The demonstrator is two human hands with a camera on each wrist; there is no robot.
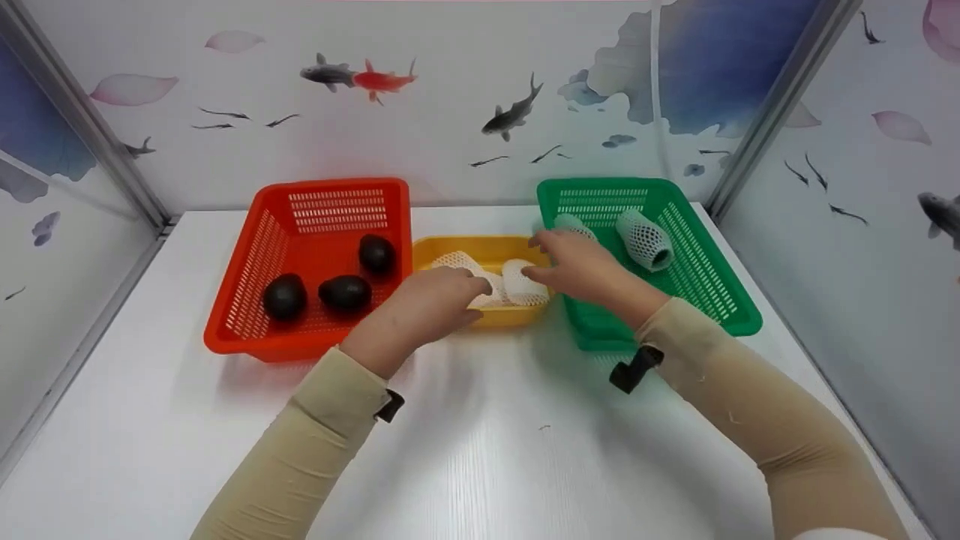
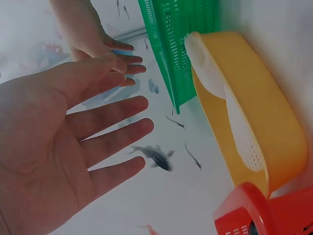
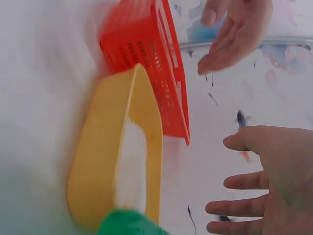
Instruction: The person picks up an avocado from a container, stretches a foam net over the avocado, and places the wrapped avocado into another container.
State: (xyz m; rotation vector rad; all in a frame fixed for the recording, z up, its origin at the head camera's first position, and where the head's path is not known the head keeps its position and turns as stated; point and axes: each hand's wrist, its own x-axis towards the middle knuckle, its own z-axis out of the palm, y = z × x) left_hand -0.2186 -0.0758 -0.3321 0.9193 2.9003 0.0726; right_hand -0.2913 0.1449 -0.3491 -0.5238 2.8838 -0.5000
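The left grip (image 1: 427,306) and right grip (image 1: 581,268) hung with fingers spread, holding nothing. Between and beneath them, white foam nets (image 1: 523,281) lay in a yellow basket (image 1: 506,317); dark fruits (image 1: 345,292) sat in a red basket (image 1: 337,210) left of both.

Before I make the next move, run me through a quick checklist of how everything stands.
1. Left grip, a bare hand, free: ok, holding nothing.
2. Right grip, a bare hand, free: ok, holding nothing.
3. White foam-mesh sleeves in the shallow yellow plastic tub: ok, at least two show.
4. Dark, oval, avocado-like fruits in the red slotted plastic basket: ok, three show.
5. Tubular white mesh pieces inside the green slotted plastic basket: ok, two show, one partly behind the right grip.
6. Fruit inside those tubular pieces: cannot tell.
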